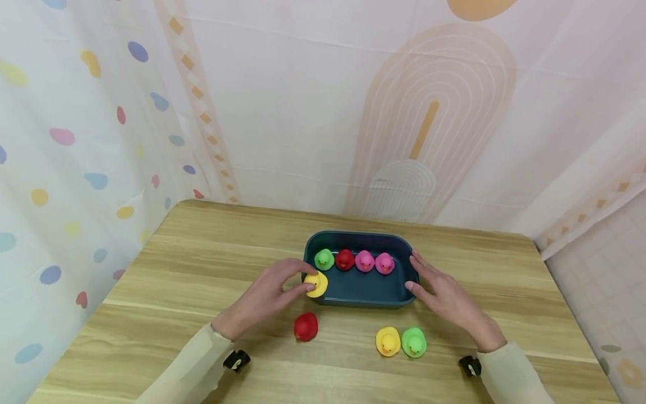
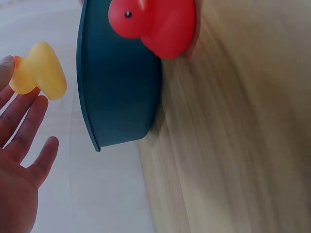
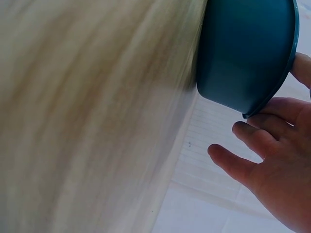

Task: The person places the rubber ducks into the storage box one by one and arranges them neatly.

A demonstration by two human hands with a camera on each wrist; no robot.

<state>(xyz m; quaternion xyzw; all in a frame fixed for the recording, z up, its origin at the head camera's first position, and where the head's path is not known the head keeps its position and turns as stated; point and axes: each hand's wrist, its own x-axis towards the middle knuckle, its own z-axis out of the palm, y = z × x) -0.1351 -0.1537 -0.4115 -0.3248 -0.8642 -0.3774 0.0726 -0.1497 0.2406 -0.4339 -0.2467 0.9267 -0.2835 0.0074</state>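
Left hand (image 1: 272,289) pinches a yellow rubber duck (image 1: 319,285) over a tray (image 1: 365,289) near the table's (image 1: 252,233) far edge; relaxed right hand (image 1: 451,296) touches the tray. Placing seems underway, needing release.

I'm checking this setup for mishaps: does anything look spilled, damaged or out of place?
Nothing stands out. A neat row of ducks sits inside the tub, three other ducks are on the table, and no spill or damage shows. The yellow duck at the tub's edge is simply pinched by the left hand.
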